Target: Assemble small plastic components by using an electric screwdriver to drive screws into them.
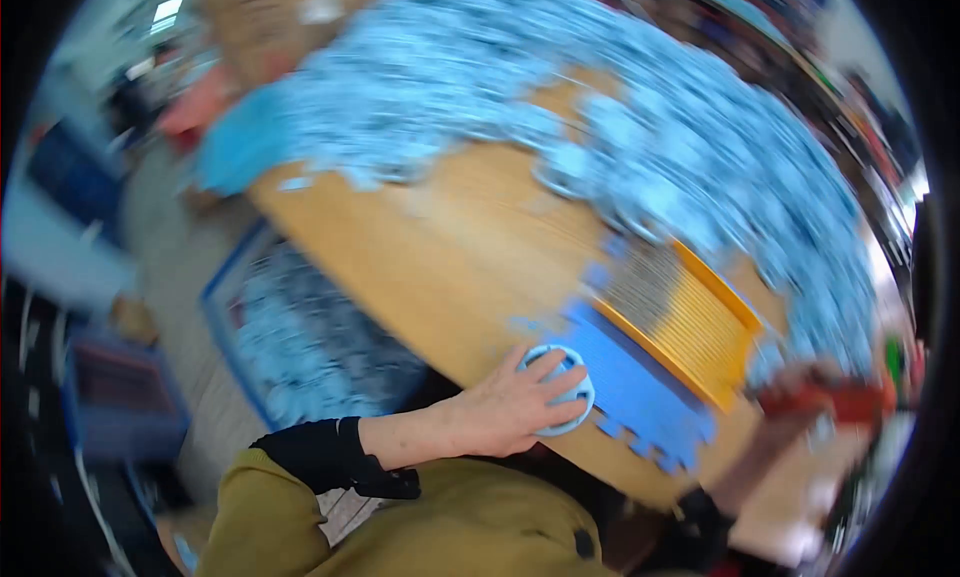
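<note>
My left hand [525, 402] is closed on a light blue round plastic part [562, 387], with its fingers spread over the top. It holds the part at the table's near edge, beside the left end of a blue foam mat [635, 372]. At the right, my right hand [795, 382] is wrapped round a red-orange tool [850, 399]; motion blur hides its exact kind. Between the hands, an orange ridged tray [705, 342] lies along the mat's far side. Small grey pieces [645, 282], too blurred to name, cover its left part.
A large heap of light blue plastic parts [680, 157] covers the far and right sides of the wooden table [450, 247]. Below its left edge stands a blue crate [230, 347] with light blue and dark pieces. A cardboard box [270, 27] is at the far left.
</note>
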`<state>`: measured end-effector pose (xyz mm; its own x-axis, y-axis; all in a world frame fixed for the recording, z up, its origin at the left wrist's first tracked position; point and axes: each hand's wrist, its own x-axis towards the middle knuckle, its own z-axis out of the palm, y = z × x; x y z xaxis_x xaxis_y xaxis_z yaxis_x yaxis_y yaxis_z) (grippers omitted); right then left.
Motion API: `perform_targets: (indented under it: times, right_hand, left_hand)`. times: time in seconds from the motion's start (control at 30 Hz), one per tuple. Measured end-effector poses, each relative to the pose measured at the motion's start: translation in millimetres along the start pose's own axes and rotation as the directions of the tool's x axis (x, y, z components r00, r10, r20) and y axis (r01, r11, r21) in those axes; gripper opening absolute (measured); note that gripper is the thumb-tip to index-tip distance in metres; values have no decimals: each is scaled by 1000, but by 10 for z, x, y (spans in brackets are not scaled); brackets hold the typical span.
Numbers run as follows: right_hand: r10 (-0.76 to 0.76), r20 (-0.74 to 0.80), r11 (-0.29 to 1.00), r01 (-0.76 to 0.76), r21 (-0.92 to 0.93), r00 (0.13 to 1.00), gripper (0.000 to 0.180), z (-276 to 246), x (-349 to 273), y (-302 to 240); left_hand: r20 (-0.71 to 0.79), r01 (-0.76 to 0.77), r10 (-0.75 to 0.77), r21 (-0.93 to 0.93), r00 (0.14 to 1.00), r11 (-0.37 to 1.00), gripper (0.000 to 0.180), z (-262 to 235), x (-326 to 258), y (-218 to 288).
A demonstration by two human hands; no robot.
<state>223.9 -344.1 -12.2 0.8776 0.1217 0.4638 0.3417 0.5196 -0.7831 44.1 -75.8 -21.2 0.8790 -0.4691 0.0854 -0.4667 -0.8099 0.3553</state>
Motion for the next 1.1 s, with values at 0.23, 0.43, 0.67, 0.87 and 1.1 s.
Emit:
perform_targets:
  times: [0.23, 0.43, 0.67, 0.87, 1.1]
  right_hand:
    - [24, 609, 654, -473, 591, 793, 70, 3182, -246, 1500]
    - [-105, 759, 515, -617, 595, 643, 70, 3966, -548, 1400]
    - [-124, 576, 679, -355, 643, 808, 70, 2940, 228, 1300]
    - [-65, 371, 862, -135, 489, 926, 70, 1486, 459, 1015]
    - [-104, -151, 936, 46, -350, 983, 67, -449, -363, -920]
  left_hand:
    - [-355, 560, -456, 288, 816, 777, 52, -55, -1051, -391]
    - [-360, 472, -400, 141, 843, 870, 35, 544, -1152, 32]
    - [-566, 355, -250, 82, 786, 931, 22, -129, -791, -77]
    - [-505, 48, 78, 231, 859, 972, 27, -638, 852, -771]
    - [-300, 2, 53, 181, 952, 984, 74, -890, 2683, -1729]
